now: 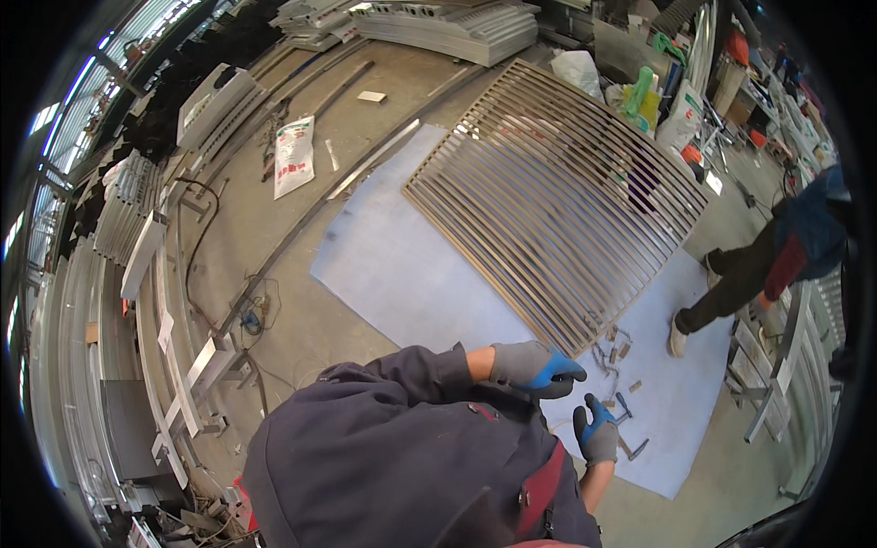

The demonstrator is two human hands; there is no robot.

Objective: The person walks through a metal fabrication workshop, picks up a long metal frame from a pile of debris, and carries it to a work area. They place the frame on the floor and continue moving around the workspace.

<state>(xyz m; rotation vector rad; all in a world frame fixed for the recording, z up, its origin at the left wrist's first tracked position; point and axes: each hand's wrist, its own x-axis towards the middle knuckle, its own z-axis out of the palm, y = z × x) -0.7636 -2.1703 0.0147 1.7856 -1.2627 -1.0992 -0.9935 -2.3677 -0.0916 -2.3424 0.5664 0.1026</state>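
My left hand, in a grey, blue and black work glove, is beside the near corner of a slatted metal grille panel. Its fingers reach out to the right, and nothing shows in them. Closer to my body, my right hand, gloved alike, has thumb and fingers apart over the pale blue sheet. Right beside it lies a metal tool with blue parts, which looks like a clamp. Several small brown blocks and metal bits are scattered by the panel's corner.
Another person stands at the right, one shoe on the sheet's edge. Metal racks run along the left. A white sack lies on the floor at the far left. Stacked metal sections and bags line the far side.
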